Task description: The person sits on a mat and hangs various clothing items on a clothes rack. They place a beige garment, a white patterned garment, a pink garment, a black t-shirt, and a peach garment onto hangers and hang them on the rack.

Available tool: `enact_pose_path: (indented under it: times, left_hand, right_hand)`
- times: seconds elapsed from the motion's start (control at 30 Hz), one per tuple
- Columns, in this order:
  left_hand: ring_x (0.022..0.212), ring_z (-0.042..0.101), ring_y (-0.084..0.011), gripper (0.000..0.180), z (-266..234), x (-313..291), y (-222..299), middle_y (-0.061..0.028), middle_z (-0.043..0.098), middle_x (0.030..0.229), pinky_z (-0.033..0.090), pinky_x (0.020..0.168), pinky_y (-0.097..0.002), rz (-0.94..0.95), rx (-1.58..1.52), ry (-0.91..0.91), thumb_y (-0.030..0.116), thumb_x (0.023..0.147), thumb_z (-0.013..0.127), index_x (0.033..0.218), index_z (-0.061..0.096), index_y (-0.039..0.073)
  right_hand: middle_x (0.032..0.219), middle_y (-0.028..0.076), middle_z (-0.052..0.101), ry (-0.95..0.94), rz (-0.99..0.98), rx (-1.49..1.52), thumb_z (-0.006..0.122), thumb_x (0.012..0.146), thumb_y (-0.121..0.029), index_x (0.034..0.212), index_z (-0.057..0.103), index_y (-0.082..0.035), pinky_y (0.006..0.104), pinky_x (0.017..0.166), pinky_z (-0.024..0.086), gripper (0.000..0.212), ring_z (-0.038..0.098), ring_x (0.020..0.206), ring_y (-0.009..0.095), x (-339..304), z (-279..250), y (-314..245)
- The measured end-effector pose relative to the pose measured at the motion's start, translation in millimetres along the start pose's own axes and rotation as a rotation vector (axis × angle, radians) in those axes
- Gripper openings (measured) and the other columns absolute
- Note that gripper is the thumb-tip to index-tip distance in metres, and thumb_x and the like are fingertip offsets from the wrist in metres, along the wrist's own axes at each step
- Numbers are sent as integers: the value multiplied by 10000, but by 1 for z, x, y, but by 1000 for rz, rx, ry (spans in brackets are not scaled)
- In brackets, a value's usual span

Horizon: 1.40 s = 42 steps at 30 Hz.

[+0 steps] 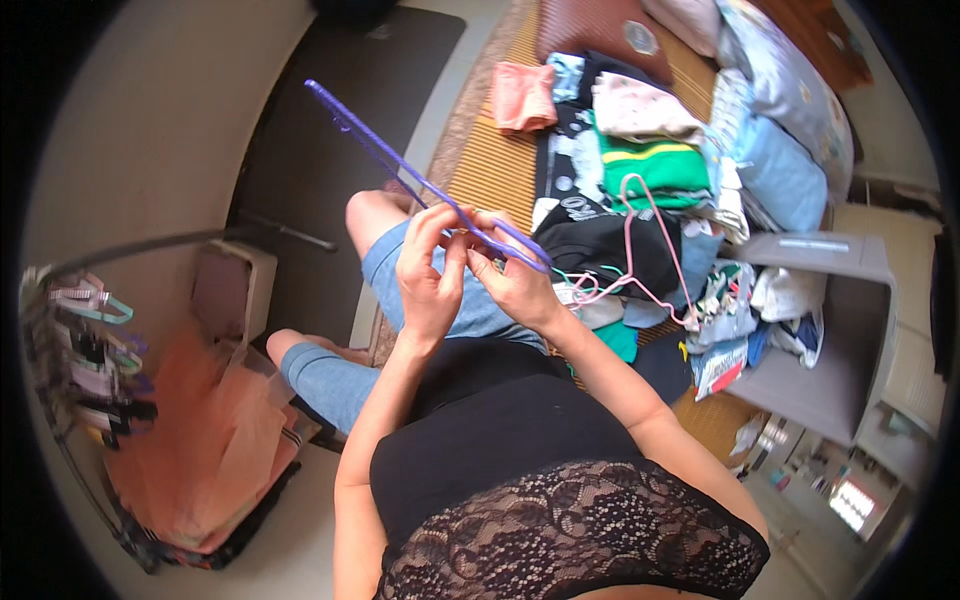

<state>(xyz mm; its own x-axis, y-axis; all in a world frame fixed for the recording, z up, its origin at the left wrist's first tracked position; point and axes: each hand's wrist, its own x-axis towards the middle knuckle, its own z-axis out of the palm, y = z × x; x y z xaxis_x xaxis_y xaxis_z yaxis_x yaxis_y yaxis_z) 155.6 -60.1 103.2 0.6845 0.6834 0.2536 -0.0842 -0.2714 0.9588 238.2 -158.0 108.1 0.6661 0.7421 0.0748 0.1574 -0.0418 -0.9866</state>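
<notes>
A purple clothes hanger [345,113] slants across the middle of the view, its long end pointing up and left. My left hand [430,285] is closed around its near part, thumb and fingertips pressed together. Close beside it, my right hand [522,288] also grips the hanger, whose rounded end passes over the fingers. The fingertips of both hands meet there, and what lies between them is partly hidden. A pink hanger [628,240] and some thin green ones lie just right of my right hand, on black clothing [590,245].
Folded clothes, including a green piece [655,170] and a coral one [523,97], lie on the ribbed mat [490,170]. At right a grey open bin [850,340] lies by crumpled garments. A rack with hangers [100,350] and peach tulle [200,450] stands at left.
</notes>
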Motion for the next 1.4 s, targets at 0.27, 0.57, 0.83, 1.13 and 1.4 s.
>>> enact_pose_path:
  times: [0.27,0.57,0.83,1.13,1.4]
  left_hand:
    - [802,636,-200,218,62,18,2,-102,631,872,501,681,-291,-61,-23,-451,-24,875,559,1066,646,35]
    - [1007,596,-358,438,118,-3,-73,-168,564,1166,486,872,-414,-8,289,-718,64,824,570,1256,502,34]
    - [959,581,-337,502,124,-9,-80,-149,601,1017,461,831,-428,86,431,-828,212,766,716,1202,543,33]
    - [838,630,-315,213,116,57,-26,-159,627,883,488,750,-355,-91,27,-683,132,822,628,987,619,-3]
    - [852,624,-99,230,86,85,30,-26,655,965,499,761,-223,-584,-911,-399,113,919,578,1115,612,-3]
  right_hand:
    - [744,12,561,218,154,67,527,967,-96,1330,459,-2,198,631,414,381,515,693,62,-21,-101,-36]
    - [830,58,613,648,33,-664,531,943,-47,1088,653,-44,267,608,445,190,581,688,148,-49,-172,-60]
    - [1061,163,638,417,253,-1078,535,841,27,1239,555,-114,448,722,524,423,673,880,328,-63,-173,22]
    - [728,125,596,443,237,-861,504,933,-49,1067,613,-47,341,604,474,173,613,663,249,-101,-159,12]
    - [724,-6,567,691,46,-295,404,1036,-258,1081,612,-34,181,468,207,309,291,522,3,-70,-143,-36]
